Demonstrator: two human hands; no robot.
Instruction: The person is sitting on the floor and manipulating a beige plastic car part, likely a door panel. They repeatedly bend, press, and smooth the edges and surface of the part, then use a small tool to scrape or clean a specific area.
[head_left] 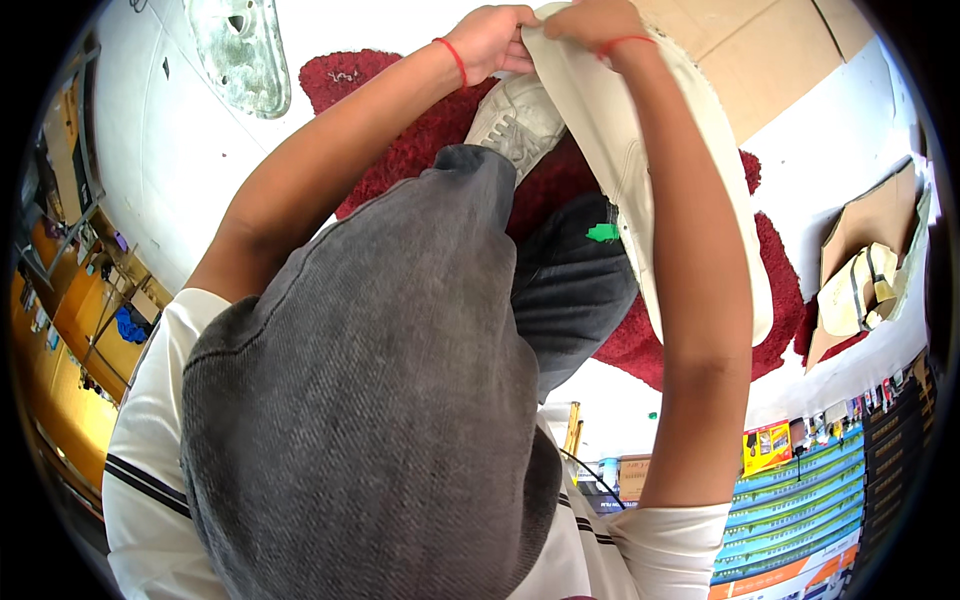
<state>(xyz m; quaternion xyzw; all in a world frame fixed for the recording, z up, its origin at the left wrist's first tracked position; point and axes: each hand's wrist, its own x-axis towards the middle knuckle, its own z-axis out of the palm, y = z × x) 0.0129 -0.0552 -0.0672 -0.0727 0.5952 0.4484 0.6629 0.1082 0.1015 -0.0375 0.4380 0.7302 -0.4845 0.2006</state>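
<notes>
A long cream panel with a stitched seam (600, 125), seemingly leather-like trim, stands tilted over a dark red shaggy rug (370, 100). At its far end, my left hand (492, 40) has bent fingers closed on the corner. My right hand (597, 22) grips the same far end just to the right, fingers pressed on the edge. My right forearm crosses in front of the panel and hides part of it. A small green tape piece (603, 232) sticks out at the panel's left edge, by my dark trouser leg. The fingertips are partly hidden.
My light shoe (515, 125) rests on the rug beside the panel. A greyish-green metal plate (240, 55) lies on the white floor at far left. Cardboard (740, 50) spreads at far right, with another cream piece (855, 290) on cardboard. Boxes (800, 500) are stacked at lower right.
</notes>
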